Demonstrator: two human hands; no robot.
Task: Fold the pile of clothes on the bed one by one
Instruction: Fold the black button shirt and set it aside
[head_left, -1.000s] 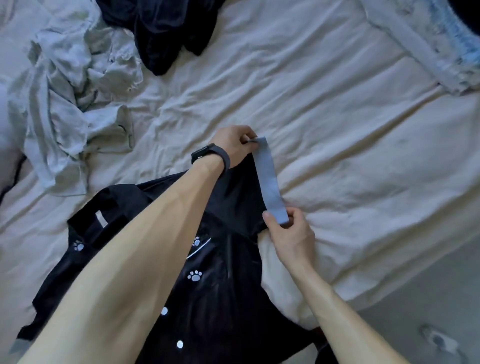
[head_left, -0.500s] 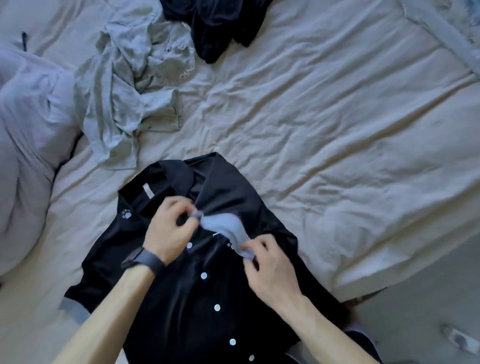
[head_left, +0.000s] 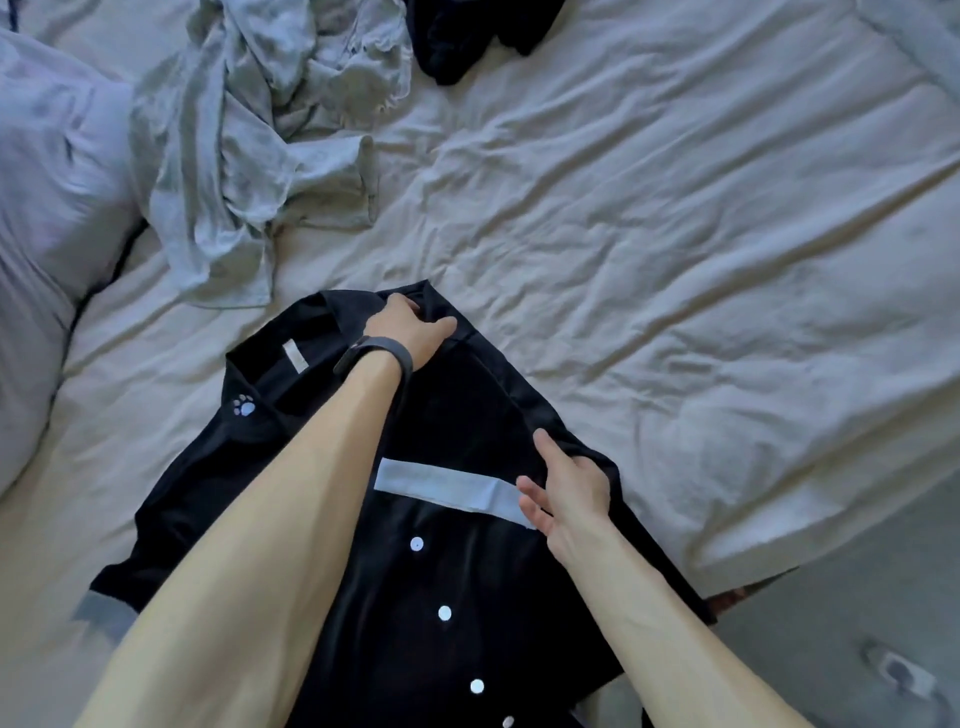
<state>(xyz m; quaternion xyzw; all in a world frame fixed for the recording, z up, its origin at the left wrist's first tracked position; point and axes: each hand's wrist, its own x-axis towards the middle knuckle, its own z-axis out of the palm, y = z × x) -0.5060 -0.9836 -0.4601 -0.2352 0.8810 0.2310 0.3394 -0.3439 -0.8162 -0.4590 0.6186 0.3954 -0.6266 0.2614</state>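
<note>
Black shirt (head_left: 467, 405), white buttons (head_left: 444, 613), paw print (head_left: 243, 406) on collar, neck tag (head_left: 296, 356) unreadable; left hand (head_left: 410, 332) grips its shoulder, right hand (head_left: 576, 493) rests loose-fingered on it.

Right of the black shirt (head_left: 457, 415), the wrinkled sheet (head_left: 675, 234) lies bare as far as the bed's edge, giving a hand broad room. To the shirt's left, a narrower strip of sheet runs to the pillow (head_left: 52, 182). Beyond the collar, a crumpled grey garment (head_left: 249, 130) blocks the far left. A dark garment (head_left: 467, 36) lies just beside it at the top. Both forearms cross the shirt's front.
</note>
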